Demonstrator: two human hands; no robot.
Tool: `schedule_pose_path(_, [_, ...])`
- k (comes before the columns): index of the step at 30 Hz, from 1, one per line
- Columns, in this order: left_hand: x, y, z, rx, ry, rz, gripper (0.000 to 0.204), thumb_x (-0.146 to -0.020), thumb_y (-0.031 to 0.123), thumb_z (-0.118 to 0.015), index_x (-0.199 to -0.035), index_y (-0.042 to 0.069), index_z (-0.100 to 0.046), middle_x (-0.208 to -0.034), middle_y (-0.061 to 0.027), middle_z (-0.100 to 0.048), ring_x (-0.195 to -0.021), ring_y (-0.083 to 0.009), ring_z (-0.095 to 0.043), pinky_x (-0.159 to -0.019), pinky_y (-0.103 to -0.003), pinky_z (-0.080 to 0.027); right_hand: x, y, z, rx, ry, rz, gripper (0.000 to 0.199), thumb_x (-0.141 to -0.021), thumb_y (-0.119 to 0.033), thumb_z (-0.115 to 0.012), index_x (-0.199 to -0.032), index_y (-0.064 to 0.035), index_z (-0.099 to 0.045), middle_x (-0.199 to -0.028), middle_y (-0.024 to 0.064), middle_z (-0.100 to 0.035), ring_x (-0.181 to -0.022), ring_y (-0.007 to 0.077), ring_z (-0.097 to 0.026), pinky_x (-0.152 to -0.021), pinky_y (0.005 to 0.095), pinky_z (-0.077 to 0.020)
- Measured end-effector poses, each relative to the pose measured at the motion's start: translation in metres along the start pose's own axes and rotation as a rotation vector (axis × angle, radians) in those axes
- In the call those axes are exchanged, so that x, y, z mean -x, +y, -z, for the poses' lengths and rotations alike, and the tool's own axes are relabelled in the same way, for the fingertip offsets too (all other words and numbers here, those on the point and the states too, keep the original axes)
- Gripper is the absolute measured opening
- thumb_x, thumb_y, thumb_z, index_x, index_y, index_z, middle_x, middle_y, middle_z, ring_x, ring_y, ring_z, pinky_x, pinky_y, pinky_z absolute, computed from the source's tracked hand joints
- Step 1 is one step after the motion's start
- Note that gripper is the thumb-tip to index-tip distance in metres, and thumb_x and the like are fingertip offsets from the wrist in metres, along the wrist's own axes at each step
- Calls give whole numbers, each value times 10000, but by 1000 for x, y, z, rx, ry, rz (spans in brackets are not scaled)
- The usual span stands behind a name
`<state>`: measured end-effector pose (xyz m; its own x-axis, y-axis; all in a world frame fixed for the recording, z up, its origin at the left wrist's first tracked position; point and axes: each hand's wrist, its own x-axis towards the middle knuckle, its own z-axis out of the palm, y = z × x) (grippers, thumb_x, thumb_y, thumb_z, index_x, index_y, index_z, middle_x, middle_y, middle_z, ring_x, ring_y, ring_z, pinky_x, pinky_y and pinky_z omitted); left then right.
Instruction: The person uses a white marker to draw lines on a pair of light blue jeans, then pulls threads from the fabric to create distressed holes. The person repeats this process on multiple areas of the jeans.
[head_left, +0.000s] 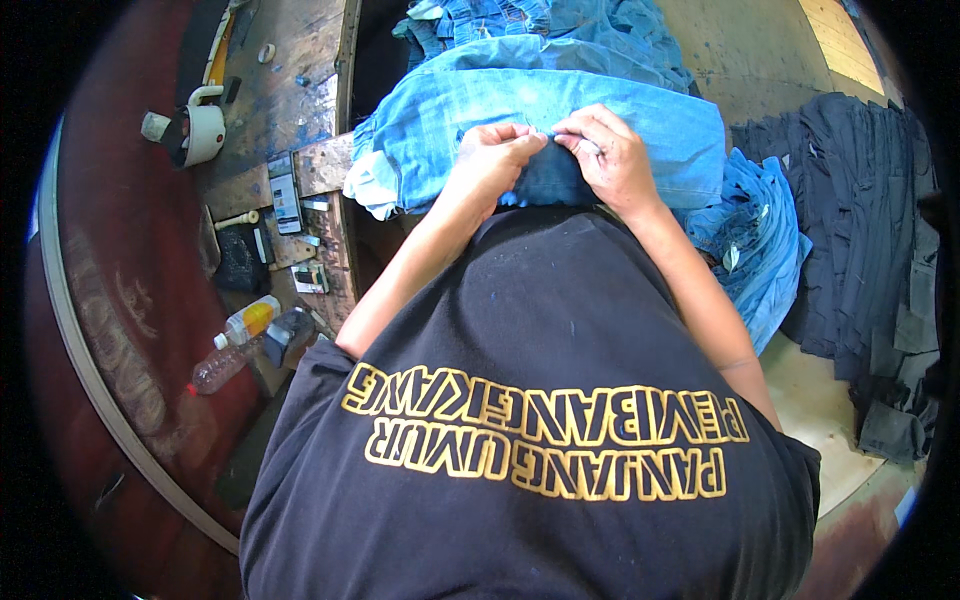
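Note:
A light blue denim garment lies across my lap, bunched into a broad fold. Over its middle, my left hand is closed in a pinch, thumb against fingers. My right hand faces it with fingers curled and pinched, the two sets of fingertips a small gap apart. Whatever the fingertips hold is too small to make out. A whitish bit shows at the right hand's fingers. Pale cloth sticks out at the garment's left end.
More blue denim is heaped beyond, and another blue pile hangs at the right. Dark folded trousers lie farther right. On the worn wooden table at left are a white mug-like container, a phone and plastic bottles.

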<state>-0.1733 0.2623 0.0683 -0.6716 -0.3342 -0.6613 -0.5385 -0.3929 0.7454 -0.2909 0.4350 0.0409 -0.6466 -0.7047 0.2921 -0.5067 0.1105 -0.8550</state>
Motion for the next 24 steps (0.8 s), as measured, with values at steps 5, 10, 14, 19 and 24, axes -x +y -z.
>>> schedule_pose_path(5, [-4, -10, 18, 235, -48, 76, 135, -1017, 163, -766, -1072, 42, -783, -641, 116, -455, -509, -15, -314, -476, -238, -212, 1, 10, -5, -13, 29, -43, 93, -933, -3, -766, -1020, -33, -780, -993, 102, -752, -877, 261, -759, -769, 345, -599])
schedule_pose_path(10, [-1, -15, 15, 300, -128, 30, 151, -1036, 176, -750, -1060, 28, -774, -636, 115, -425, -509, -11, -284, -474, -251, -193, -1, 13, 2, -53, 3, -22, 83, -926, -33, -797, -1007, -28, -782, -974, 109, -751, -874, 270, -742, -776, 356, -581])
schedule_pose_path(14, [-7, -7, 10, 37, -147, -8, 195, -976, 217, -828, -997, 29, -782, -689, 86, -559, -576, -22, -419, -527, -252, -315, -4, 6, 6, -50, -6, -12, 85, -925, -49, -804, -1006, -36, -783, -965, 108, -751, -866, 276, -737, -773, 361, -578])
schedule_pose_path(19, [-15, 1, 15, -333, -19, -201, 286, -902, 250, -900, -1001, -4, -816, -850, 18, -747, -742, -73, -607, -667, -268, -471, -4, 8, 2, -4, -13, -39, 88, -930, -35, -814, -1007, -18, -776, -961, 101, -751, -858, 241, -729, -759, 333, -565])
schedule_pose_path(24, [-10, 0, 29, -270, -82, -146, 251, -928, 230, -875, -1050, 18, -817, -810, 32, -724, -679, -43, -561, -611, -238, -423, -3, 17, 3, -58, -37, -68, 69, -956, -84, -788, -1016, -51, -781, -948, 97, -749, -833, 289, -733, -751, 372, -571])
